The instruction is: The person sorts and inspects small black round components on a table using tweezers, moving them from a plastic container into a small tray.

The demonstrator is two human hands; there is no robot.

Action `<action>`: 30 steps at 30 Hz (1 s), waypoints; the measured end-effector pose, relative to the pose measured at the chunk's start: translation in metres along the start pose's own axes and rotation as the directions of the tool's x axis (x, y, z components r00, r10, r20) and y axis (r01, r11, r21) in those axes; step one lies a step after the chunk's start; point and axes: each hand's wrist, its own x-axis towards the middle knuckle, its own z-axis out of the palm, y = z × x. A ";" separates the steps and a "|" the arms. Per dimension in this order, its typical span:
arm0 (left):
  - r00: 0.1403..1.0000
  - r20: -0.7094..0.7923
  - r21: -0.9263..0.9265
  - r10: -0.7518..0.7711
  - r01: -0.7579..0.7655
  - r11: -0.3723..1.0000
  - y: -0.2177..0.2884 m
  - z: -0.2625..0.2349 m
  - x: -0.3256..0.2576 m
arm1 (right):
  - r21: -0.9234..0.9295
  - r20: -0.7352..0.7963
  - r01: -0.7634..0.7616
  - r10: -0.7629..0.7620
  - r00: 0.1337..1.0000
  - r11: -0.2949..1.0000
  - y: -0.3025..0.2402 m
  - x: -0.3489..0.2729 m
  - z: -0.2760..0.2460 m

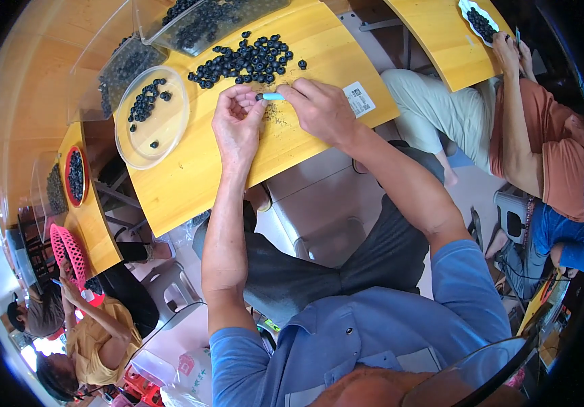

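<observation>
My left hand [239, 122] pinches a small dark round piece [259, 97] that looks like a blueberry. In my right hand [319, 108] is a slim tool with a turquoise handle [273, 96]; its tip meets the pinched piece, and the tip's shape is too small to make out. Just beyond my hands a loose pile of similar dark round pieces [244, 62] lies on the yellow wooden table [204, 183]. Dark crumbs [277, 114] are scattered between and below my hands. Left of them, a round clear shallow dish [173, 136] contains several more pieces.
Clear plastic bins [129, 64] full of dark pieces stand along the far left edge. A white printed label [359, 100] is at the table's right. Co-workers sit at other tables on both sides, with a white dish [469, 8], a red-rimmed bowl [68, 190] and a pink basket [68, 247].
</observation>
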 end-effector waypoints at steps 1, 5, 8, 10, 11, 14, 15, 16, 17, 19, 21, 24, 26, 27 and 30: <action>1.000 0.002 -0.001 0.000 0.000 1.000 0.002 0.001 -0.001 | -0.023 0.045 -0.054 0.055 0.997 0.998 0.002 -0.001 0.001; 0.999 -0.013 -0.122 0.037 -0.039 0.992 0.013 -0.003 -0.010 | -0.039 0.126 -0.127 0.131 0.983 0.991 0.004 0.000 0.003; 0.999 -0.043 -0.101 0.014 -0.018 0.995 0.016 -0.011 -0.012 | -0.040 0.088 -0.103 0.106 0.990 0.994 0.003 0.000 0.003; 0.998 -0.060 -0.074 -0.002 -0.003 0.997 0.016 -0.018 -0.012 | -0.041 0.074 -0.090 0.093 0.993 0.995 0.002 0.000 0.005; 0.997 -0.070 -0.001 0.042 -0.042 0.999 0.014 -0.023 -0.011 | -0.047 0.059 -0.085 0.088 0.994 0.995 0.002 0.001 0.006; 0.981 -0.148 0.114 0.126 -0.110 0.987 0.009 -0.039 -0.004 | -0.038 0.079 -0.092 0.094 0.992 0.995 0.003 0.001 0.006; 0.964 -0.210 0.151 0.163 -0.132 0.980 0.008 -0.045 -0.001 | -0.033 0.074 -0.086 0.088 0.993 0.996 0.004 0.001 0.005; 0.962 -0.214 0.156 0.170 -0.138 0.978 0.006 -0.056 0.004 | -0.030 0.067 -0.086 0.088 0.994 0.996 0.004 0.000 0.005; 0.929 -0.281 0.194 0.241 -0.191 0.962 0.006 -0.070 0.009 | -0.029 0.060 -0.088 0.090 0.994 0.996 0.004 0.000 0.005; 0.861 -0.383 0.301 0.336 -0.227 0.926 0.008 -0.097 0.019 | -0.024 0.054 -0.083 0.084 0.995 0.996 0.003 0.000 0.006; 0.827 -0.456 0.393 0.330 -0.146 0.908 0.008 -0.120 0.030 | -0.026 0.051 -0.082 0.083 0.995 0.996 0.004 -0.001 0.006; 0.741 -0.312 0.830 0.594 -0.091 0.550 0.018 -0.115 0.038 | -0.020 0.043 -0.084 0.085 0.995 0.996 0.006 -0.002 0.004; 0.720 -0.236 0.849 0.652 -0.173 0.499 0.015 -0.101 0.041 | 0.004 0.051 -0.088 0.088 0.995 0.996 0.004 0.001 0.004; 0.826 -0.154 0.783 0.542 -0.232 0.577 0.012 -0.087 0.039 | 0.003 0.051 -0.087 0.087 0.995 0.996 0.004 0.001 0.004; 0.871 0.160 0.750 0.464 -0.413 0.517 0.006 -0.046 0.038 | 0.000 0.052 -0.084 0.084 0.995 0.996 0.004 0.000 0.004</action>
